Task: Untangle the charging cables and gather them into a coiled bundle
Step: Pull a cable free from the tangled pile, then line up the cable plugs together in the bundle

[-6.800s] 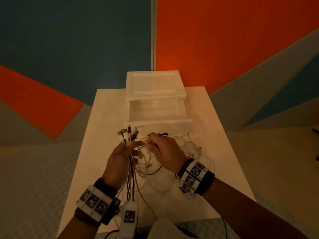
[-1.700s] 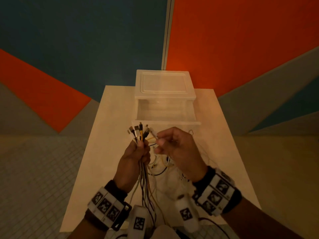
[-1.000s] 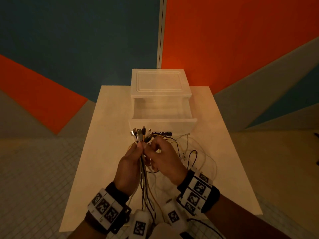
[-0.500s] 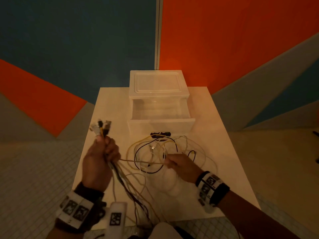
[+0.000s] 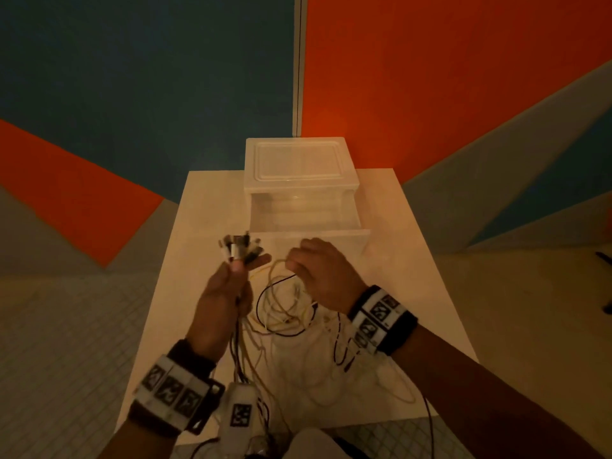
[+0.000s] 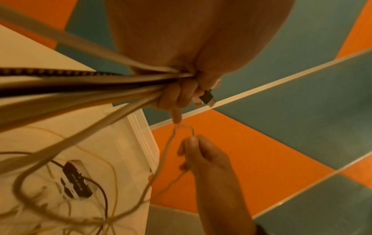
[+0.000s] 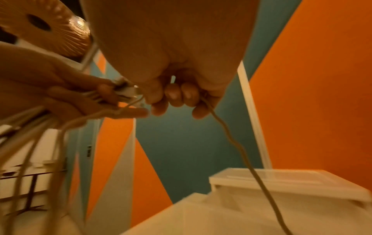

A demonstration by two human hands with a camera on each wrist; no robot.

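My left hand (image 5: 228,293) grips a bunch of charging cables just below their plug ends (image 5: 239,248), which fan out above the fist. The cords hang from that fist down toward my body (image 5: 241,352). My right hand (image 5: 318,273) pinches a loop of a pale cable (image 5: 276,266) close beside the left fingers. In the left wrist view that pale cable loop (image 6: 182,128) arches between the two hands. In the right wrist view the pale cable (image 7: 231,136) trails from the curled fingers toward the table. Loose white and black loops (image 5: 281,313) lie tangled on the table.
A white table (image 5: 198,226) carries a translucent plastic drawer box (image 5: 298,160) with its drawer (image 5: 308,236) pulled open, just beyond my hands. A small black device (image 6: 76,179) lies among the loose cords. Painted orange and teal walls stand behind; tiled floor surrounds the table.
My left hand swung back from the left to the table's middle with the plug bunch. My right hand rose from the table and came up beside it, lifting a pale cable loop.
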